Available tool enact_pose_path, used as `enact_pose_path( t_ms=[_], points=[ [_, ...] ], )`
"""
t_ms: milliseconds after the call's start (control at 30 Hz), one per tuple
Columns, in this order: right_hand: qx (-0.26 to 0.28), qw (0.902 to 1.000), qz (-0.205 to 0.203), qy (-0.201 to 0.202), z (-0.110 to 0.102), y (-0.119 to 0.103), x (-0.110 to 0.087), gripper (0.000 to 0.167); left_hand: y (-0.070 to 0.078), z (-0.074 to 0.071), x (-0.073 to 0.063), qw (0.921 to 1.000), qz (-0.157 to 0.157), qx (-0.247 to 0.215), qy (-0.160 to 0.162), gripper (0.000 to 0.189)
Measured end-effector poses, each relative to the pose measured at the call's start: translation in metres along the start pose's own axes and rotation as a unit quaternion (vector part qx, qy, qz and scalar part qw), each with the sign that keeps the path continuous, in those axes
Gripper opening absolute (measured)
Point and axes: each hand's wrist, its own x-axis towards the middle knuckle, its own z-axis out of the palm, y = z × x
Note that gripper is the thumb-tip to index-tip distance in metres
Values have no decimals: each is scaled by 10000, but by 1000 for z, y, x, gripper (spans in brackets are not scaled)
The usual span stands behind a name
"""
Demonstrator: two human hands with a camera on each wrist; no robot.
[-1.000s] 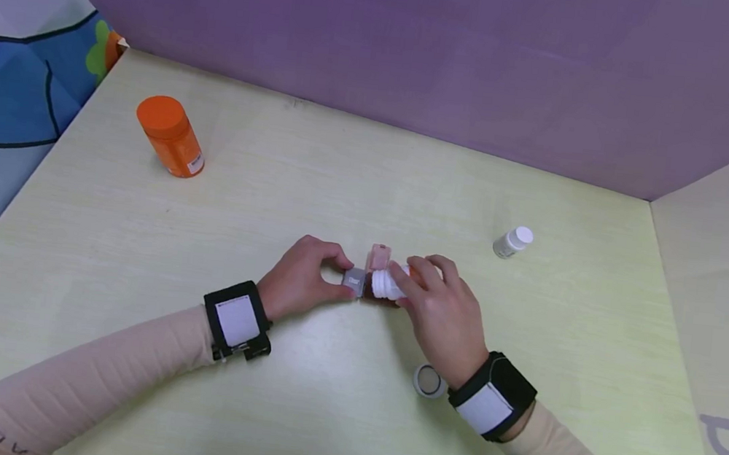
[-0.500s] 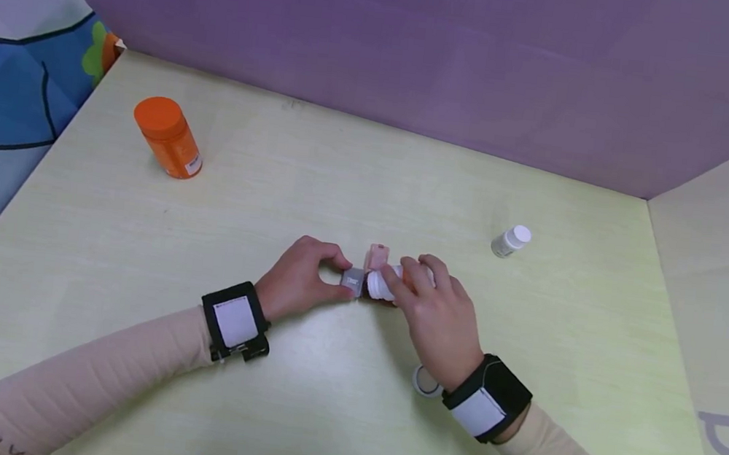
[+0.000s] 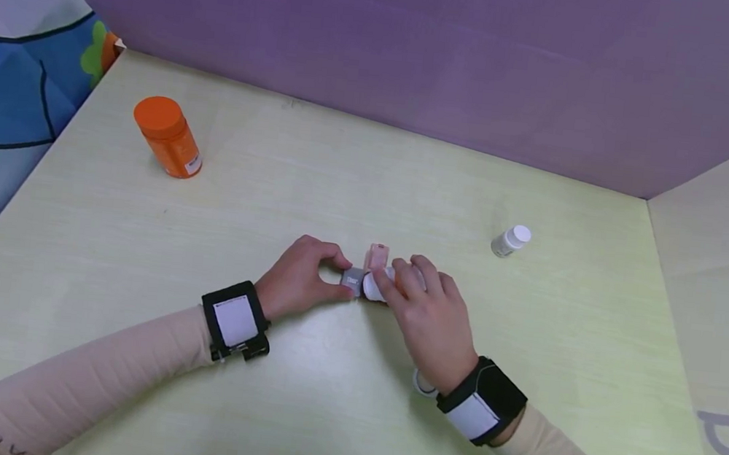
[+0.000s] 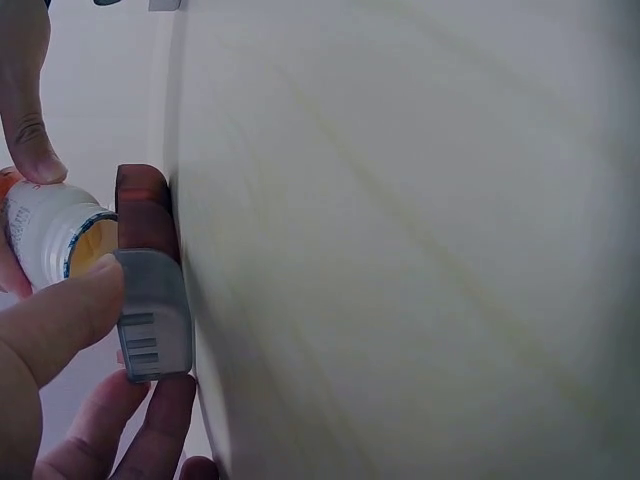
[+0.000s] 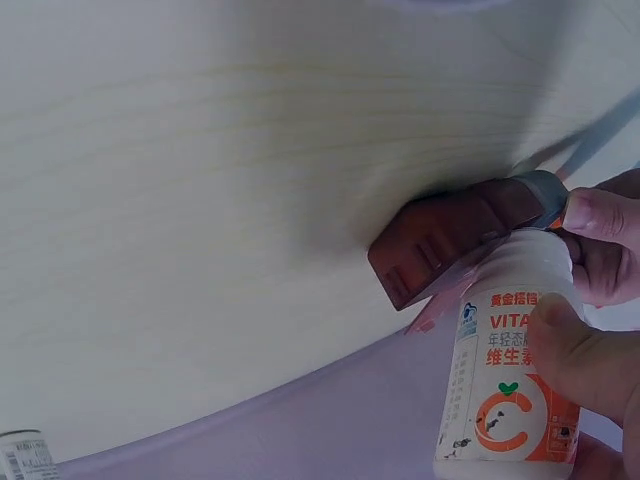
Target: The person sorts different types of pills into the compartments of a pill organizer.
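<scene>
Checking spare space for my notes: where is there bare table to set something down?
Bare patches: the stretch between the orange jar and small white bottle, along the purple panel; and the near middle, between the two sleeves. Crowded: where the left hand, pill case, tilted vitamin bottle and right hand meet.

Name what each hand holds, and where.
Left hand: the small oblong brown-and-grey plastic case, by its grey end. Right hand: the cylindrical white-and-orange bottle, by its body.

Right hand (image 3: 434,322) and white bottle (image 5: 503,370) farther left
</scene>
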Motion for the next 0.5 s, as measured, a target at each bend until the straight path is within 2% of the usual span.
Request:
enact_pose_path(
  t_ms=[267,500],
  points=[
    [-91,9999,-88,3,0,-2,2,46,0,0,1,10000,37,-49,-39,24],
    [-448,9986,-253,-128,0,-5,4,43,0,0,1,9999,-94,-33,-52,24]
  ],
)
